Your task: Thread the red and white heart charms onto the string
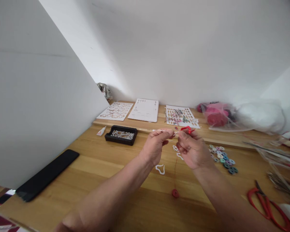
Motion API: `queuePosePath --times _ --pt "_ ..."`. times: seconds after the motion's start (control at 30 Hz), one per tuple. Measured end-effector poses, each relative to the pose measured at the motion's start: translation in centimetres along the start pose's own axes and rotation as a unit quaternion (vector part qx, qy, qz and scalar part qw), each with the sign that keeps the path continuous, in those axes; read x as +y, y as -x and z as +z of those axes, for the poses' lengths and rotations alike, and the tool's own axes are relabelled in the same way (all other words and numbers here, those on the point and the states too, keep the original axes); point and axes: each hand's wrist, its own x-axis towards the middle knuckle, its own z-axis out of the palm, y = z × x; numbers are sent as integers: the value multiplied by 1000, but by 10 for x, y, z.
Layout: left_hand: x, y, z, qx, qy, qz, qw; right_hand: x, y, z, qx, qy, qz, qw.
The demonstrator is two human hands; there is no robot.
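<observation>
Left hand point(154, 146) pinches white wire point(176, 132), right hand point(194, 151) grips red piece point(189, 129), probably for steadiness. Spool point(175, 193) sits below, likely keeping thread point(175, 172) clear.

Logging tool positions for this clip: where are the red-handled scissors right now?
In the head view, the scissors lie on the table at lower right, beside the right forearm.
</observation>
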Motion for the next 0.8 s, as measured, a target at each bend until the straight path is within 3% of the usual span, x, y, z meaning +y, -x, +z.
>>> queuePosePath --times 0.27,0.47,0.8 --pt "4 5 2 -31 -103 127 986 1 -2 -1 29 -2 -2 1000" --pt "10 8 2 -8 -241 192 951 1 1 1 45 3 11 999" --pt "6 4 0 -7 -218 162 962 8 4 5 40 27 12 999"
